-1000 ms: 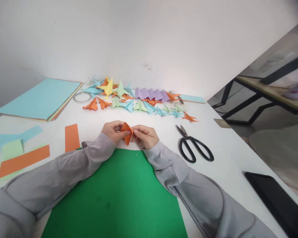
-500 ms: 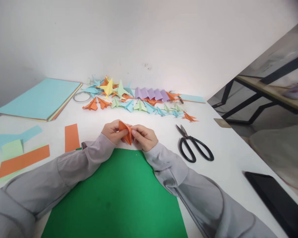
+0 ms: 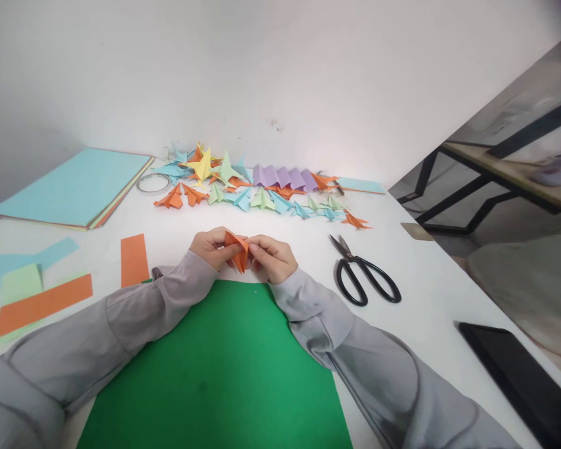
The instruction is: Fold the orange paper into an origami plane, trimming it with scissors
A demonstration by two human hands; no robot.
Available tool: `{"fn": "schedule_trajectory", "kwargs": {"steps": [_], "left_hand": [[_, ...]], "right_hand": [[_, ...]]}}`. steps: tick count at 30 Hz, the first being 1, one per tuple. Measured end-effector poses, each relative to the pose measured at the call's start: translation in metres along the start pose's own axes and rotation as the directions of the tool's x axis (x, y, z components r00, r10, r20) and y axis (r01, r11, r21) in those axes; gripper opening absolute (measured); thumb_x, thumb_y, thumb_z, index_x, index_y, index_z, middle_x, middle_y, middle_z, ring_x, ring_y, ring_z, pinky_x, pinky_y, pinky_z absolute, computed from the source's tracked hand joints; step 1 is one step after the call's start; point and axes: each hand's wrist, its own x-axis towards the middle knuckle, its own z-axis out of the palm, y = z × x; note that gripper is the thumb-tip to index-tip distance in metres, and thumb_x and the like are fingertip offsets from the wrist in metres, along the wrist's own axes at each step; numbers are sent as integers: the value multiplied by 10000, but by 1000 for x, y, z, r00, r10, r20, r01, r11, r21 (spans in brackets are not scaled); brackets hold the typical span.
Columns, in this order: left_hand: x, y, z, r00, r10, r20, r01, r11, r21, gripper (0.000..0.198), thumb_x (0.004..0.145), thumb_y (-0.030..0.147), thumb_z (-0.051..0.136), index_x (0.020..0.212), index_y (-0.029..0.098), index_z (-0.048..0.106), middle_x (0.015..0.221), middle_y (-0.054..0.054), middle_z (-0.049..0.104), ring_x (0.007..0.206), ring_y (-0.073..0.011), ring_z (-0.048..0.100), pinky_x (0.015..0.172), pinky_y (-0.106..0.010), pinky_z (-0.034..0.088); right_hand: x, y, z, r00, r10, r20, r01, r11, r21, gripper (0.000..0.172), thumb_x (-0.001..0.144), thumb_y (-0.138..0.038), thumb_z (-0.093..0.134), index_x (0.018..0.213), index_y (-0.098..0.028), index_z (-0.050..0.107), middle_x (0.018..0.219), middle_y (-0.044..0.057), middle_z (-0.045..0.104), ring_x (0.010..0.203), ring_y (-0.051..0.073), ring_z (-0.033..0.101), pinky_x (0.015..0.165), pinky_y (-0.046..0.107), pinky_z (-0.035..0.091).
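Between my two hands is a small piece of folded orange paper (image 3: pixel 236 251), held up just past the far edge of a green sheet (image 3: pixel 215 362). My left hand (image 3: pixel 211 247) pinches its left side, thumb in front. On its right side, the thumb and fingers of my right hand (image 3: pixel 275 257) are closed at the edge; the fingers behind the paper are partly hidden. Behind my hands lies a row of folded paper planes (image 3: pixel 262 199) in orange, green, blue and yellow, with a pleated purple paper (image 3: pixel 286 179) among them.
Black-handled scissors (image 3: pixel 362 271) lie right of my hands, a dark phone-like slab (image 3: pixel 518 374) nearer the right edge. At left are an orange strip (image 3: pixel 134 260), other cut pieces (image 3: pixel 44 305), a roll of tape (image 3: pixel 153 183) and a stack of coloured sheets (image 3: pixel 75 187). A wall stands behind.
The folded orange paper has turned slightly in my fingers, showing a little more of its face. Both hands stay in almost the same place; the view has shifted very slightly.
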Motion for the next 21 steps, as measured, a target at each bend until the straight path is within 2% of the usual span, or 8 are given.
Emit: {"fn": "schedule_trajectory", "kwargs": {"steps": [5, 10, 15, 18, 21], "left_hand": [[-1, 5, 3, 999, -48, -17, 48, 999, -2, 155, 613, 259, 695, 701, 132, 709, 601, -1, 617, 410, -87, 543, 381, -205, 473], [-3, 9, 4, 997, -65, -30, 65, 998, -8, 142, 638, 268, 681, 682, 134, 701, 545, 1, 602, 407, -87, 522, 368, -199, 430], [1, 1, 0, 995, 66, -81, -53, 986, 159, 118, 608, 281, 706, 649, 170, 705, 510, 28, 531, 367, -43, 400, 312, -174, 295], [1, -1, -1, 999, 37, -37, -30, 987, 159, 149, 664, 313, 670, 690, 170, 702, 473, 37, 493, 339, -45, 399, 300, -174, 287], [-1, 3, 0, 1000, -7, 2, 7, 995, 99, 196, 694, 335, 646, 667, 145, 684, 519, 21, 508, 328, -48, 439, 303, -183, 331]], "right_hand": [[0, -2, 0, 1000, 21, 8, -22, 999, 46, 445, 700, -596, 559, 802, -170, 634, 490, -17, 566, 391, 97, 461, 376, 226, 357], [-1, -5, 1, 1000, -8, 2, 8, 1000, 11, 426, 709, -596, 553, 782, -185, 637, 510, -16, 568, 425, 104, 483, 413, 236, 381], [1, 0, 4, 995, -64, -76, 61, 998, -34, 432, 676, -605, 579, 771, -188, 643, 605, 3, 605, 539, 126, 534, 501, 260, 431], [1, 1, 6, 991, -74, -115, 69, 997, -46, 406, 674, -577, 599, 757, -183, 644, 622, 7, 614, 550, 125, 537, 514, 260, 437], [1, 1, 6, 988, -75, -134, 70, 997, -45, 390, 679, -561, 605, 741, -178, 644, 591, 5, 613, 509, 118, 526, 491, 257, 433]]}}
